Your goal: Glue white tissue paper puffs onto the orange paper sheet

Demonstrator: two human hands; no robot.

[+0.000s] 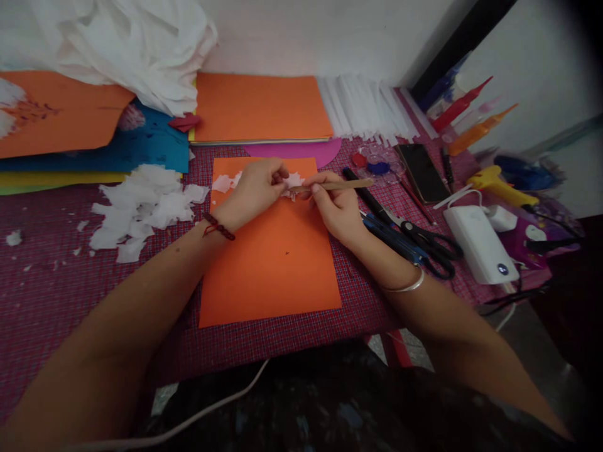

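Note:
An orange sheet of paper lies on the checked tablecloth in front of me, with torn white tissue pieces along its upper part. My right hand is closed around a flat wooden stick, whose tip points left to the tissue. Close to that tip, my left hand is over the sheet, fingers pinched together; whatever is between them is too small to make out. A small dark mark shows near the sheet's middle. Left of the sheet is a loose heap of torn tissue.
Behind lie stacked orange sheets, white glue sticks and a crumpled white cloth or tissue. On the right are scissors, a phone, a yellow glue gun, a white power bank and upright paint tubes.

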